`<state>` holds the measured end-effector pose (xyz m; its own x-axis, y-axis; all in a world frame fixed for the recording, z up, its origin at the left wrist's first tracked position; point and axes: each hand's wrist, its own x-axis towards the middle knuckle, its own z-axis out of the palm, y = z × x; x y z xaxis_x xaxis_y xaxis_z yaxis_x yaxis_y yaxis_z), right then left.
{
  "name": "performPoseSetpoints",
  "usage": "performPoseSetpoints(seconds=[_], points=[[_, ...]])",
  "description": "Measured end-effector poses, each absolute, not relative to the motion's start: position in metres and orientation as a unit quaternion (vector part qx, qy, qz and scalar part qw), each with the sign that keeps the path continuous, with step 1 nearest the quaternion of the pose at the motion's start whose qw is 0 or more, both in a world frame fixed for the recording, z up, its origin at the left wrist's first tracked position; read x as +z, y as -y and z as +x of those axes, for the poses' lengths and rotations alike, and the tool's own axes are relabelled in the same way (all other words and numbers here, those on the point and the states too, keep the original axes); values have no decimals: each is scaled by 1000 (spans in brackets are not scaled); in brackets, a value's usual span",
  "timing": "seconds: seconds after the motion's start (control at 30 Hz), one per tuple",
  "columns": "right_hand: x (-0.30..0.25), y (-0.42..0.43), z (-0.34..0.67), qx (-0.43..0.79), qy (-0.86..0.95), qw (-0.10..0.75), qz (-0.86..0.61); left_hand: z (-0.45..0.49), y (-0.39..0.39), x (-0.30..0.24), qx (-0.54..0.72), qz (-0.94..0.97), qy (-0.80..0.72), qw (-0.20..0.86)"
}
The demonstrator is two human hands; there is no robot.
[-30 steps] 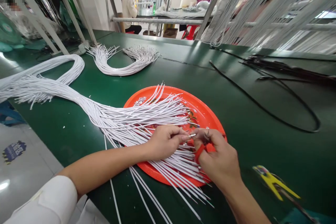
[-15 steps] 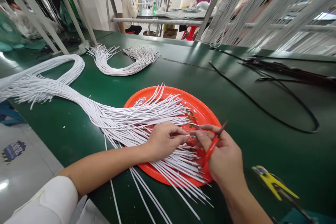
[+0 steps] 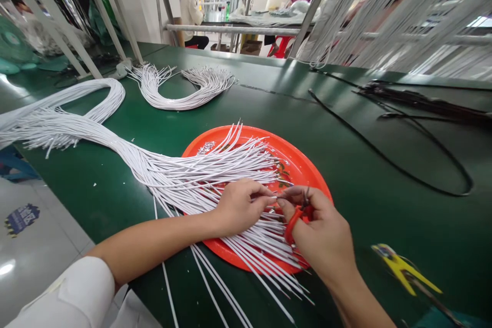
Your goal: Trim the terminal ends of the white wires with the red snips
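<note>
A large bundle of white cables [image 3: 200, 171] fans out over a red oval tray [image 3: 303, 161] with a leaf pattern. Over the tray, my left hand [image 3: 240, 207] is closed in a pinch on the end of one white cable. My right hand [image 3: 323, 225] meets it there, thumb and forefinger at the cable's tip. Red-handled scissors [image 3: 292, 225] are tucked in that same hand, their dark blades pointing up past the fingers. Small silvery scraps [image 3: 206, 148] lie at the tray's far left.
A yellow-handled tool [image 3: 403, 269] lies on the green table [image 3: 384, 205] at the right. Black cables [image 3: 418, 100] stretch behind it. Another white cable bundle [image 3: 180, 100] curves at the back. White strands [image 3: 384, 20] hang from a rack. Two people [image 3: 189, 7] sit beyond.
My right hand has turned and drawn in to the fingertips of my left. The scissors have swung, with their blades now more upright. My left hand stays in place.
</note>
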<state>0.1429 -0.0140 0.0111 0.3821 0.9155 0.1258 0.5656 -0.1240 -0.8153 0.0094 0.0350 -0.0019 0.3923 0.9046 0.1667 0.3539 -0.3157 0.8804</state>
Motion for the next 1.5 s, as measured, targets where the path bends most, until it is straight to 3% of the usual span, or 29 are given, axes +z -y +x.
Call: performPoseSetpoints(seconds=[0.33,0.63,0.93,1.1,1.3,1.5], points=[[0,10,153,93,592,361,-714,7,-35,-3,293,725,-422,459],[1,3,163,125,469,363,-796,8,-34,0,297,714,-418,476],[-2,3,162,181,434,473,-745,9,-35,-3,324,712,-427,453],[1,12,156,72,559,403,-721,11,-37,-5,394,653,-450,464],[-6,18,150,-156,689,166,-688,11,-36,-3,422,622,-455,477],[-6,18,149,-235,700,114,-664,10,-34,-5,416,648,-438,465]])
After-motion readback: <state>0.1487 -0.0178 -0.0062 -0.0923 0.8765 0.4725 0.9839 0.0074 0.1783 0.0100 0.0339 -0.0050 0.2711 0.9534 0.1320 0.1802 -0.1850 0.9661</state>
